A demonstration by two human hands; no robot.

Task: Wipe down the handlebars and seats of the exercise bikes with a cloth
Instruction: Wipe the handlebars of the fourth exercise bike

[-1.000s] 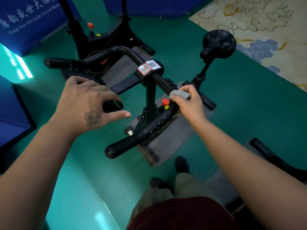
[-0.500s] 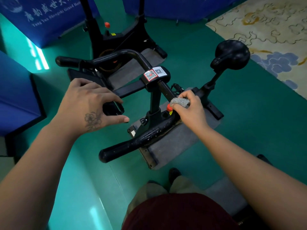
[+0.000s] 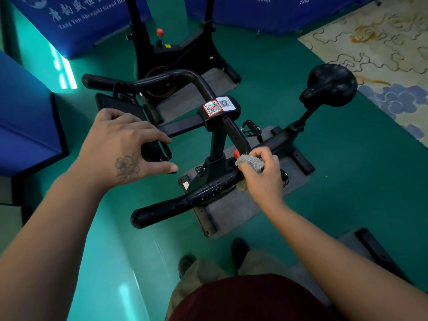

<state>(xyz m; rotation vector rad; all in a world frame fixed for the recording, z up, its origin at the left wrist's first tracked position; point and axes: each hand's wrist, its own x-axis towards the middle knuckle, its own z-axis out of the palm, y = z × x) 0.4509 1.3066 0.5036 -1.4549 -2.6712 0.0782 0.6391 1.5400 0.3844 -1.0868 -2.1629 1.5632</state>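
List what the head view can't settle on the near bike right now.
- Cloth: mostly wrapped inside the right hand; its contact with the handlebar is hidden.
- Phone tray: left hand covers most of it.
- QR stickers: too small to read.
- Second bike: top cut off by the frame edge.

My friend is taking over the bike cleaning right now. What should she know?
Right hand: grips the grey cloth wrapped on the near handlebar, close to where it bends toward the stem.
Left hand: fingers spread, resting on the black tablet holder, steadying the bike.
Done: the near handlebar looks wet and speckled, so it seems at least partly wiped.
Left: the far handlebar, the seat, then the second bike behind. Whether any of those are already wiped cannot be told.
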